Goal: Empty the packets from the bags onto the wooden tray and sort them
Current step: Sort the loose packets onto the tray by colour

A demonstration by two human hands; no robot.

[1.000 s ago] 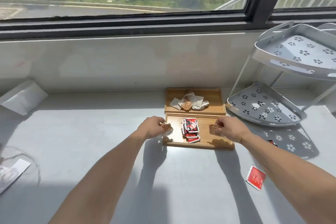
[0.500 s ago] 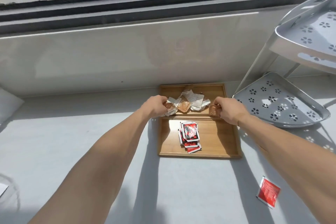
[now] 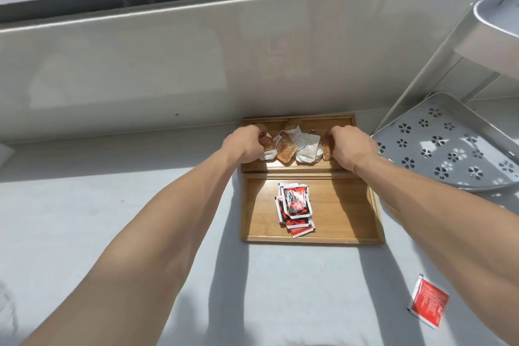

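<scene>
A wooden tray (image 3: 345, 222) with two compartments lies against the wall. Its near compartment holds a stack of red packets (image 3: 295, 206). Its far compartment holds a heap of brown and white packets (image 3: 297, 146). My left hand (image 3: 247, 143) is over the left end of that heap, shut on a brown packet (image 3: 266, 143). My right hand (image 3: 351, 147) is at the right end, shut on another brown packet (image 3: 326, 150). One red packet (image 3: 428, 300) lies alone on the counter at the lower right.
A grey perforated corner rack (image 3: 449, 146) stands right of the tray, its upper shelf (image 3: 505, 22) overhanging. A wall and window sill rise directly behind the tray. The grey counter (image 3: 84, 205) spreads to the left and front.
Both hands moved from the near compartment to the far one, each carrying a brown packet to the heap's ends. The camera tilted down and closer.
</scene>
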